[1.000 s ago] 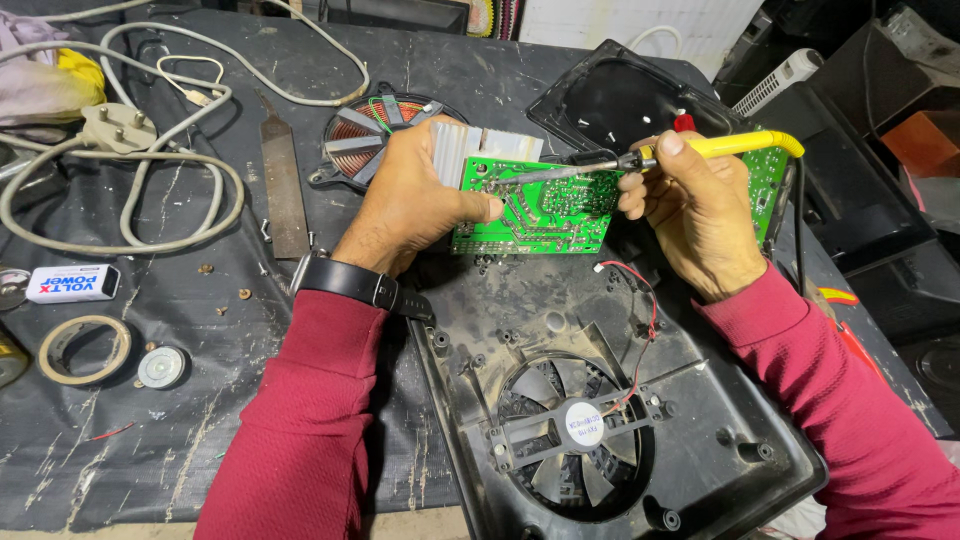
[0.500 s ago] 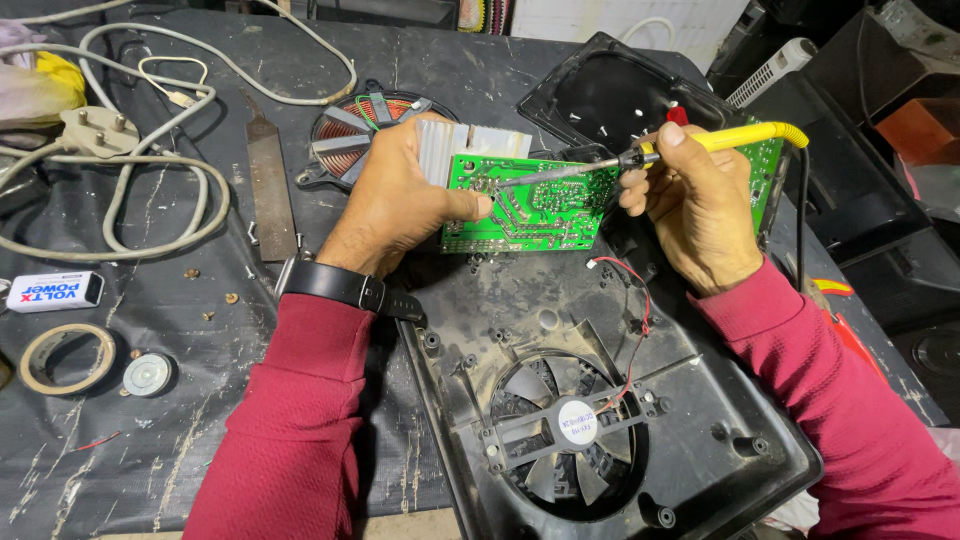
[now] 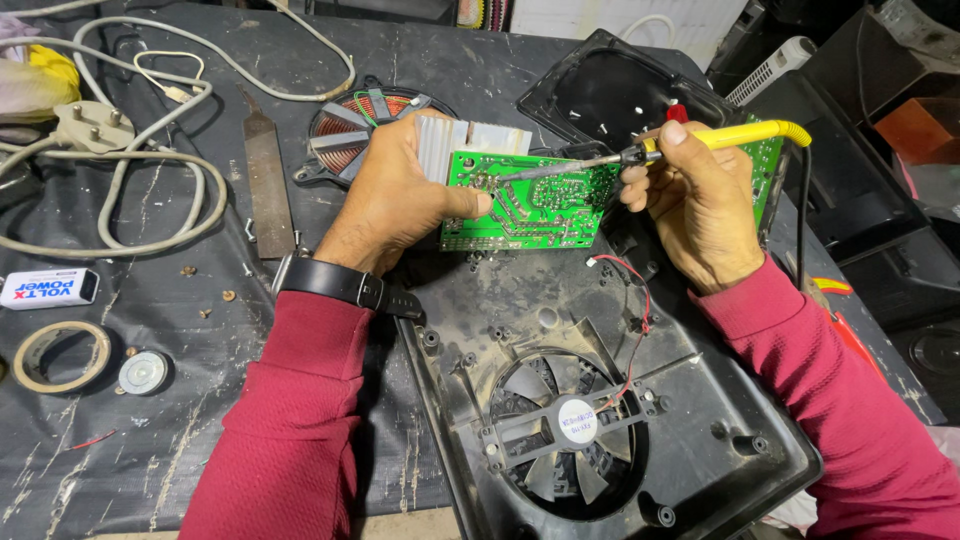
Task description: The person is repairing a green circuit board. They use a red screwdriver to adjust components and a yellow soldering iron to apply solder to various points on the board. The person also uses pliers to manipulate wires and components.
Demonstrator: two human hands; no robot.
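My left hand (image 3: 400, 200) clamps the green circuit board (image 3: 530, 205) above the black housing (image 3: 600, 420); my right hand (image 3: 695, 210) grips the soldering iron (image 3: 640, 155), tip on board. A slip risks bridging tracks or burning my thumb.

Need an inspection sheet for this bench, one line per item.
Surface: black worn bench top, scratched.
Job's things: green circuit board tilted over black fan housing; yellow soldering iron tip on the board.
Clutter: metal file, tape roll, copper coil disc, small white box.
Hands: left hand grips the board; right hand holds the iron.
Cables: white cord with plug; red wire to fan.
Surroundings: dark casings at right.
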